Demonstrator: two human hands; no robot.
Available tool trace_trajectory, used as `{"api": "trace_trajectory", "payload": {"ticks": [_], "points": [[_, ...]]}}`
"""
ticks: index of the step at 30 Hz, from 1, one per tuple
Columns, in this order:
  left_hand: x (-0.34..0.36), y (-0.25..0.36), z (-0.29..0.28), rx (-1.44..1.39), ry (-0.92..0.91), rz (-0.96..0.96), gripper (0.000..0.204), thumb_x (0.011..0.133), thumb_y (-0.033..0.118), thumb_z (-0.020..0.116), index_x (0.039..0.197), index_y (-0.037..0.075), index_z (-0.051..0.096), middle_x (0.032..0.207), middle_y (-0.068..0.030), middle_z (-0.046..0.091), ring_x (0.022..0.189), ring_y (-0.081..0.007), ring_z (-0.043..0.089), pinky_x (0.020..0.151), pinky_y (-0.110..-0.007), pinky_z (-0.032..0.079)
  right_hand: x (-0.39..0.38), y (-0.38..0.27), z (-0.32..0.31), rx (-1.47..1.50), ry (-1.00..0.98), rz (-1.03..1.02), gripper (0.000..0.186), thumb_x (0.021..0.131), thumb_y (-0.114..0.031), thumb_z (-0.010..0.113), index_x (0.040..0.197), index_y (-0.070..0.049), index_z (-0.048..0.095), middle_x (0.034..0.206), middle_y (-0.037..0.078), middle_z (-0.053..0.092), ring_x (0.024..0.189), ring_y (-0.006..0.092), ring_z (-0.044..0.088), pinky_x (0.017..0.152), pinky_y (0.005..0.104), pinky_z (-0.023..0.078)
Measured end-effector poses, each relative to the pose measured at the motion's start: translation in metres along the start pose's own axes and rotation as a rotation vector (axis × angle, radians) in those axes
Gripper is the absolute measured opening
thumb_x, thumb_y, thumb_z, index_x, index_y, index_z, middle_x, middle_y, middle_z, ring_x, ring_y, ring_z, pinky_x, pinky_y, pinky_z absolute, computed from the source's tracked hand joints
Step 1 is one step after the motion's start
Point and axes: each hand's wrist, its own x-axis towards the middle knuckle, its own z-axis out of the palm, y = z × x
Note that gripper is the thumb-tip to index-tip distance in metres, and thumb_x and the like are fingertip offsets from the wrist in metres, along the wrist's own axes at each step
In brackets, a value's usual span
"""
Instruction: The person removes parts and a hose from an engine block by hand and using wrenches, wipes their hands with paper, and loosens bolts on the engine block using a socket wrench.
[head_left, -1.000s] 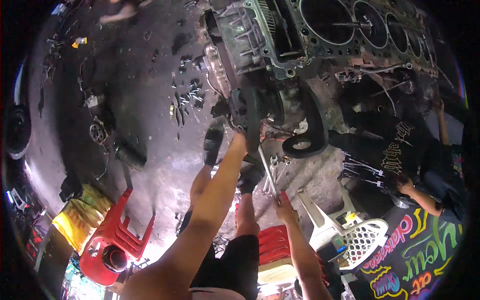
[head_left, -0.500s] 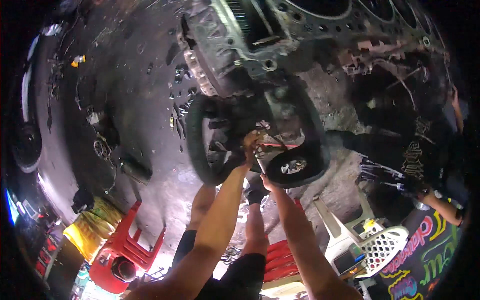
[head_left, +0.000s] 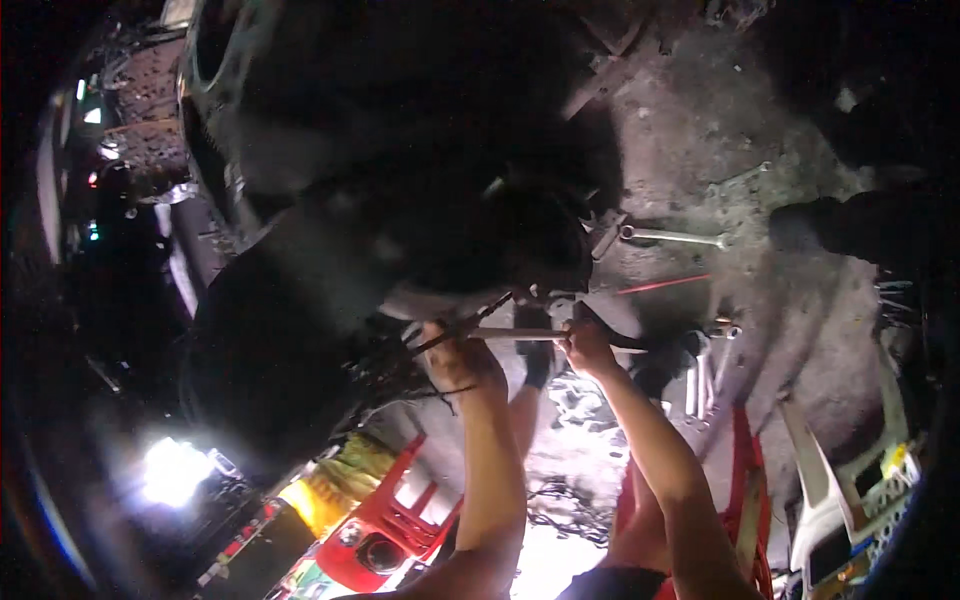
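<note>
A long, pale metal bar (head_left: pixel 520 334) lies nearly level between my two hands, under a large dark engine assembly (head_left: pixel 320 270). My right hand (head_left: pixel 590 348) is wrapped round the bar, with a thin end sticking out past it on the right. Close beneath the engine's lower edge, my left hand (head_left: pixel 463 362) is closed at the bar's other end. Its fingertips are partly hidden, and a thin dark strip crosses beside it. Whatever the left end of the bar meets cannot be made out in the shadow.
A combination wrench (head_left: pixel 675 237) and a thin red rod (head_left: pixel 665 284) lie on the floor at right. More wrenches (head_left: pixel 697 380) lie nearer. A red plastic stool (head_left: pixel 385 540), a white plastic chair (head_left: pixel 815 470) and a bright lamp (head_left: pixel 175 470) stand nearby.
My view has swung closer under the engine. The bar, steep before, now lies nearly level, with my hands side by side; the left hand has come lower and the right hand moved rightward.
</note>
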Motion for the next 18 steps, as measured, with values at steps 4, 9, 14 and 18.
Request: {"api": "trace_trajectory", "payload": {"ticks": [4, 9, 14, 18], "points": [[-0.011, 0.002, -0.011, 0.086, -0.109, 0.169, 0.050, 0.088, 0.048, 0.052, 0.120, 0.010, 0.049, 0.111, -0.0065, 0.057, 0.101, -0.0219, 0.055, 0.091, -0.037, 0.042, 0.010, -0.010, 0.008, 0.140, -0.146, 0.129, 0.028, 0.084, -0.027, 0.059, 0.093, 0.000, 0.054, 0.082, 0.019, 0.059, 0.080, 0.0362, 0.056, 0.071, 0.0466, 0.045], [-0.017, 0.018, -0.009, 0.017, -0.264, 0.146, 0.038, 0.089, 0.042, 0.054, 0.110, 0.011, 0.054, 0.106, -0.0054, 0.060, 0.096, -0.0198, 0.057, 0.089, -0.035, 0.045, 0.021, -0.018, 0.004, 0.073, 0.196, -0.035, 0.016, 0.081, -0.018, 0.062, 0.085, -0.005, 0.055, 0.077, 0.017, 0.059, 0.078, 0.0354, 0.057, 0.070, 0.0461, 0.045], [-0.004, 0.013, -0.016, -0.137, -0.354, 0.157, 0.036, 0.091, 0.040, 0.052, 0.107, 0.009, 0.057, 0.101, -0.0066, 0.063, 0.092, -0.0202, 0.060, 0.084, -0.033, 0.048, 0.034, -0.012, 0.000, 0.069, 0.108, 0.012, 0.019, 0.082, -0.020, 0.060, 0.083, -0.003, 0.054, 0.080, 0.017, 0.059, 0.080, 0.0359, 0.056, 0.072, 0.0451, 0.045], [-0.005, 0.013, -0.027, -0.124, -0.301, 0.098, 0.037, 0.090, 0.041, 0.051, 0.108, 0.009, 0.058, 0.104, -0.0077, 0.063, 0.095, -0.0213, 0.059, 0.087, -0.035, 0.046, 0.046, -0.017, 0.002, 0.044, 0.084, -0.002, 0.025, 0.085, -0.024, 0.057, 0.091, 0.000, 0.058, 0.087, 0.019, 0.059, 0.083, 0.0363, 0.056, 0.077, 0.0442, 0.045]]}}
